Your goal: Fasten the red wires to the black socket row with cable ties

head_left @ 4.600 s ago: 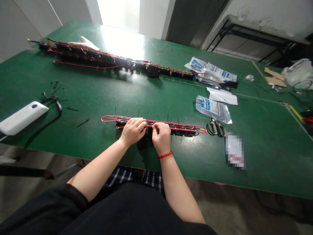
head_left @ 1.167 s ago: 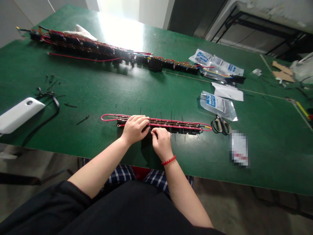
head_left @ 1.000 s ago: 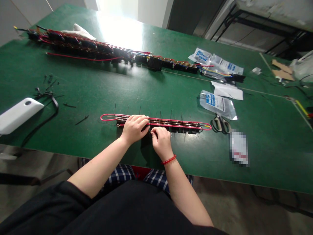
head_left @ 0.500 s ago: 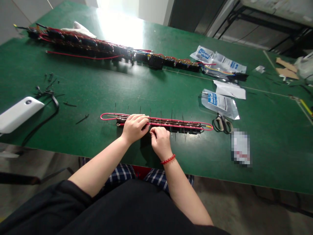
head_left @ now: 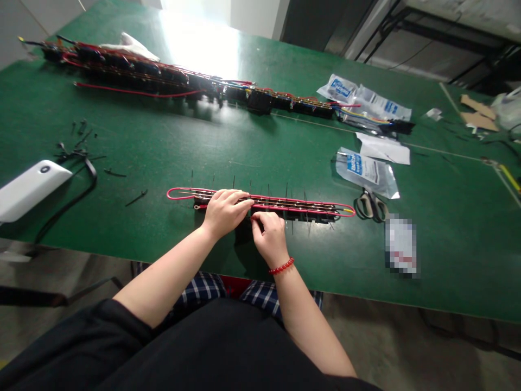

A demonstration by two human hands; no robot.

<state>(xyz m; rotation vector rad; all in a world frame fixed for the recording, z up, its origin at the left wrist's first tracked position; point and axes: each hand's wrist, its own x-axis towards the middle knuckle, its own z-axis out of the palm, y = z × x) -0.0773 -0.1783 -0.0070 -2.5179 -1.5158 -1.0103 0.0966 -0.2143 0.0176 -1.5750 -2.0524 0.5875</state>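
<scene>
A long, narrow wiring assembly [head_left: 293, 205] lies across the table in front of me, black underneath with a red wire looped around its length. Thin dark strands, which look like cable-tie tails, stick out along both long sides. My left hand [head_left: 227, 213] lies over its left half, fingers curled across the wires and gripping it. Close beside it, at the near edge, my right hand [head_left: 269, 233] has thumb and forefinger pinched together. Whatever is between those fingertips is too small to make out. A ring terminal [head_left: 197, 207] shows at the assembly's left end.
Scissors [head_left: 371, 206] lie off the assembly's right end, near a labelled plastic bag [head_left: 366, 171]. Behind, a longer wired assembly [head_left: 163, 79] stretches across the green table [head_left: 171, 136]. On the left are a white device [head_left: 35, 190] and loose black ties [head_left: 83, 146].
My left fingers have shifted slightly right along the wires. My right hand has moved a little to the right, still pinched. The assembly stays in place.
</scene>
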